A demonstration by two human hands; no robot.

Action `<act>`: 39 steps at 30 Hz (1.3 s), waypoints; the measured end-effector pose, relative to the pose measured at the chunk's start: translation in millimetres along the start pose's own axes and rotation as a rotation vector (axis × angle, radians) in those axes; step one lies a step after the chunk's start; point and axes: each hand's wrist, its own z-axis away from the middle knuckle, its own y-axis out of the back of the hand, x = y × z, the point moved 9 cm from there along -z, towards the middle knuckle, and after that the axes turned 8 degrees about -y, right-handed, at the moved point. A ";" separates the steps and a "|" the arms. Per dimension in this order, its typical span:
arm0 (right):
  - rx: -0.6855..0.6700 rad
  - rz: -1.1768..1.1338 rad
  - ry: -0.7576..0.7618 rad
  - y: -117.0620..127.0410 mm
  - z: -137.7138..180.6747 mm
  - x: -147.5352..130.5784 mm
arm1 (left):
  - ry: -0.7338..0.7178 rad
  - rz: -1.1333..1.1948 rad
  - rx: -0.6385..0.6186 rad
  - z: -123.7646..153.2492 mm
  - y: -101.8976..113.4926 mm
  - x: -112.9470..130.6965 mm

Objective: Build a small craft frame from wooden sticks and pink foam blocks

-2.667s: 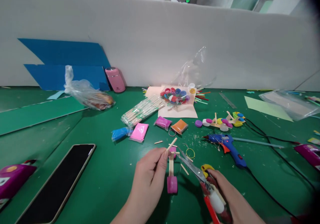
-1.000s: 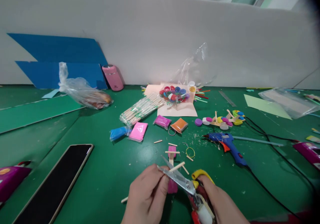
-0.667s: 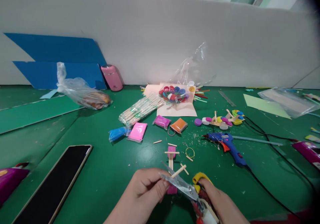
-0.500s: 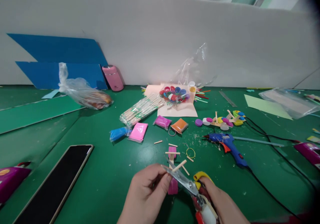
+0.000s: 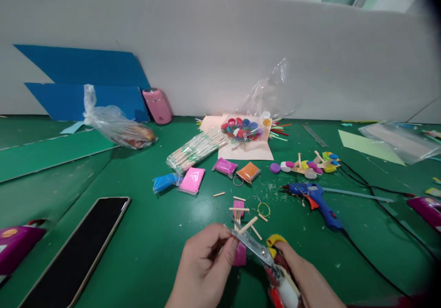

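Note:
My left hand (image 5: 206, 264) pinches a short wooden stick (image 5: 248, 226) between thumb and fingertips. My right hand (image 5: 303, 271) grips scissors (image 5: 254, 247) with yellow handle loops, and their blades lie across the stick beside my left fingertips. Under my right hand is a white and red item (image 5: 288, 295), partly hidden; I cannot make out what it is. Just beyond the blades, pink pieces (image 5: 240, 254) and thin wooden sticks (image 5: 239, 209) lie on the green table. Cut stick bits and a yellow-green ring (image 5: 263, 210) are close by.
A blue hot glue gun (image 5: 313, 193) with its cord lies right. Behind it is a bottle-cap and stick assembly (image 5: 310, 166). Clay packets (image 5: 192, 180), bundled sticks (image 5: 196, 150) and a bag of caps (image 5: 241, 130) are farther back. A phone (image 5: 76, 253) lies left.
The whole view has shifted slightly. My hands, the stick and the scissors hold nearly the same pose, with the blades looking a little closer together.

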 end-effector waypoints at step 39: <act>-0.036 -0.006 0.024 -1.5 -4.5 -1.1 | 0.085 0.082 -0.076 -3.4 -3.1 -5.3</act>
